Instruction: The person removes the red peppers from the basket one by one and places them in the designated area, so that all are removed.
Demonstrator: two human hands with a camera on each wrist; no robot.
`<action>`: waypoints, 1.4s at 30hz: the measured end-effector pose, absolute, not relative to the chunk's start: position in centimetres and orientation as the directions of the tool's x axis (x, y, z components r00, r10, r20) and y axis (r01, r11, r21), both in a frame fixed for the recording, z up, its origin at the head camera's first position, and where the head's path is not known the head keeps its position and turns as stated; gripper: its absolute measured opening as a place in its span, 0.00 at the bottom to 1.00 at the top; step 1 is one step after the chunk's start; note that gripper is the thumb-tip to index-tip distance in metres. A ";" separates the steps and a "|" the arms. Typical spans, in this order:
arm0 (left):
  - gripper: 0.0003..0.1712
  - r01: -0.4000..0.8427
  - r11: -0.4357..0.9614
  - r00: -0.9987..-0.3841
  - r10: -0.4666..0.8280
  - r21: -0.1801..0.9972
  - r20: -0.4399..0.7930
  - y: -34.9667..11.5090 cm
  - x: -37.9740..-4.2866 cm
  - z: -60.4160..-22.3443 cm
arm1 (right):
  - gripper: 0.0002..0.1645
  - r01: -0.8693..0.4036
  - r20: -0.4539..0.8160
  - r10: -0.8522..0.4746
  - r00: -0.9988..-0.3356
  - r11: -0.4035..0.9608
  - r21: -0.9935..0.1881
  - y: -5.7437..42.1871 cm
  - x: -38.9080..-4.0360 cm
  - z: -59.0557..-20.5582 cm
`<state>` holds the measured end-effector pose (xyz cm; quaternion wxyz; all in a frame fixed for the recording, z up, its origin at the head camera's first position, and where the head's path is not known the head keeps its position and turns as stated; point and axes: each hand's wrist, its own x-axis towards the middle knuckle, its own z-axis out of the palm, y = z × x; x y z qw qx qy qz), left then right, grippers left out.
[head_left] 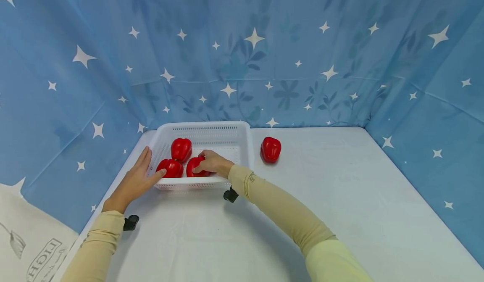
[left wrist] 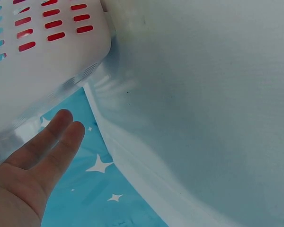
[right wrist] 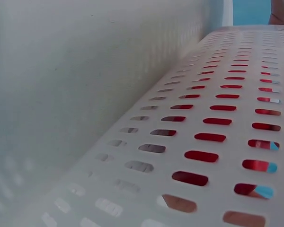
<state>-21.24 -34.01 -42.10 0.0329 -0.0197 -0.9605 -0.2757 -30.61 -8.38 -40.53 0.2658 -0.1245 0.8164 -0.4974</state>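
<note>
A white basket (head_left: 193, 180) with slotted walls held three red peppers: the back pepper (head_left: 181, 149), the left pepper (head_left: 171, 168) by the front left corner, and the right pepper (head_left: 192, 164) along the front wall. The right hand (head_left: 214, 164) reached over the front rim, its grip clamped on the right pepper inside the basket. The left hand (head_left: 135, 182) was at the basket's left side, its grip apart, fingers straight and thumb spread towards the left pepper; whether it touched anything could not be told. Red showed through the slots in both wrist views.

The outside pepper (head_left: 270, 149) stood on the white surface (head_left: 340, 214), near the basket's right side. A blue curtain (head_left: 302, 42) with white stars hung behind the surface and along both sides. Pale sleeves (head_left: 280, 210) covered both arms.
</note>
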 end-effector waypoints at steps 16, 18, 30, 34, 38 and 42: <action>0.63 0.056 0.848 -0.997 0.023 0.526 0.068 -33.5 -21.5 -41.8 | 0.40 0.042 -0.218 -0.462 -0.859 0.361 -0.931 -7.6 -30.2 -40.3; 0.64 0.053 0.847 -0.998 0.023 0.528 0.062 -33.5 -21.5 -41.9 | 0.40 0.045 -0.213 -0.459 -0.863 0.350 -0.936 -7.5 -30.2 -40.3; 0.62 0.050 0.860 -0.998 0.018 0.507 0.068 -33.7 -21.5 -41.7 | 0.41 0.050 -0.166 -0.492 -0.855 0.242 -0.969 -6.2 -29.9 -38.9; 0.63 0.048 0.856 -0.998 0.016 0.515 0.068 -33.7 -21.3 -41.8 | 0.41 0.056 -0.169 -0.501 -0.849 0.231 -0.971 -5.8 -29.8 -38.7; 0.62 0.053 0.856 -0.997 0.020 0.514 0.070 -33.9 -21.1 -41.9 | 0.41 0.057 -0.166 -0.509 -0.845 0.222 -0.973 -5.4 -29.8 -38.9; 0.62 0.051 0.854 -0.998 0.019 0.518 0.067 -34.0 -21.0 -42.0 | 0.42 0.056 -0.162 -0.509 -0.845 0.216 -0.975 -5.0 -29.6 -38.8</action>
